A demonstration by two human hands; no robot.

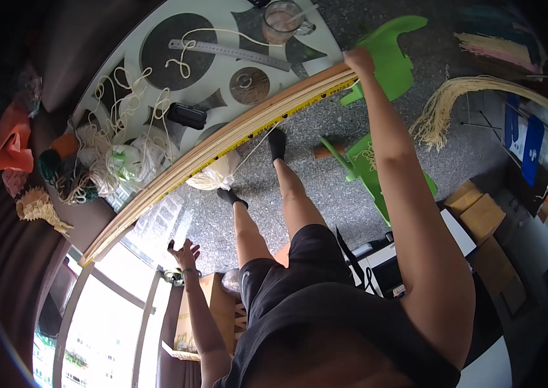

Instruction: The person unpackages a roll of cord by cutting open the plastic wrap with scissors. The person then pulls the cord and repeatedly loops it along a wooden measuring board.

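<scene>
My right hand (359,63) is closed at the far end of a long, narrow bundle of wooden strips (222,139), which runs diagonally along the table's near edge. Yellow tape (267,129) printed "FRAGILE" follows its side. My left hand (185,254) hangs in the air below the bundle, fingers apart and holding nothing. On the patterned table (151,48) lie a steel ruler (228,54), a loose cream cord (186,55), a roll of tape (249,85) and a black case (186,116). Tangled cream yarn (102,152) covers the table's left end.
A glass mug (285,22) stands at the table's far end. Green chairs (393,58) are on the right. A white bag (212,173) rests on the floor near my feet. Cardboard boxes (481,213) are at right, another box (206,310) at lower left near a bright window (102,323).
</scene>
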